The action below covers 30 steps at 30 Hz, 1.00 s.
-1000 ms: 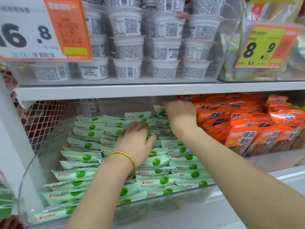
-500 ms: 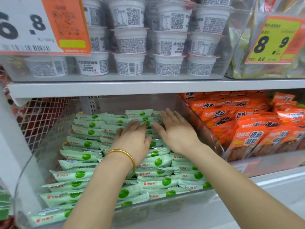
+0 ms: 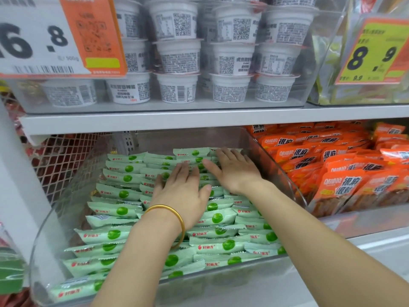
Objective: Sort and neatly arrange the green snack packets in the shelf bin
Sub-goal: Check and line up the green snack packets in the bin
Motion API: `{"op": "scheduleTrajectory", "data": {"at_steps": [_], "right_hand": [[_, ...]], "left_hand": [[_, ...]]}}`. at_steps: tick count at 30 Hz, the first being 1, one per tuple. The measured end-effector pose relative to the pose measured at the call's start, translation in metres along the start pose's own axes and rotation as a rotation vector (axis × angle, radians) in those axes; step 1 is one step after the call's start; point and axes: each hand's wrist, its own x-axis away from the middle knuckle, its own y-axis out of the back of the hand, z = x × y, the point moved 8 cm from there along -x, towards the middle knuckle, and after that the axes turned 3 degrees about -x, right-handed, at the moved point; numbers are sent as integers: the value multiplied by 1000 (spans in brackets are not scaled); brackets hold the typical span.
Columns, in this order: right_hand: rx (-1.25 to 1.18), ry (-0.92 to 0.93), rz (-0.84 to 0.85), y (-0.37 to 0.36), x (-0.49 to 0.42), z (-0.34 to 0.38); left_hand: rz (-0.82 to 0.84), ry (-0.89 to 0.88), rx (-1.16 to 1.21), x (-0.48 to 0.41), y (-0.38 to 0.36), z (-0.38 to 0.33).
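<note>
Several pale green snack packets (image 3: 115, 210) with a green ball print lie in overlapping rows inside a clear plastic shelf bin (image 3: 285, 180) on the lower shelf. My left hand (image 3: 181, 191), with a gold bangle on its wrist, lies flat on the middle rows with straight fingers. My right hand (image 3: 234, 169) rests flat beside it, further back and to the right, fingers spread over the rear packets. Neither hand holds a packet. The packets under both palms are hidden.
Orange snack packets (image 3: 345, 165) fill the neighbouring bin on the right. White cups (image 3: 177, 56) are stacked in a clear bin on the upper shelf (image 3: 199, 118), with price signs (image 3: 44, 36) hanging in front. A white wire mesh (image 3: 64, 156) stands at the left.
My right hand came back from the rear right corner of the bin and laid itself flat on the back rows beside my left hand, which stayed on the middle rows.
</note>
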Motion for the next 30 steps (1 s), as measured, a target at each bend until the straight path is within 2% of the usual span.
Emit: {"op": "scheduleTrajectory", "data": {"at_steps": [3,7,8,13,22,27,30], "right_hand": [[-41,-7,17,3,2,1],[-60,36,-294,34,45,-3],[-26,61,-322,34,61,-3],[84,102,-155,2,102,0],[24,93,-124,-1,80,-5],[41,143,-194,13,102,1],[-12,172,-130,9,127,5]], "left_hand": [[22,-6,-29,2,-5,1],[-30,-5,-6,8,1,3],[-44,-3,-13,12,2,3],[17,40,-64,35,-7,6],[27,27,-26,20,-8,11],[-69,34,-76,56,8,19],[-12,98,-148,81,5,39]]}}
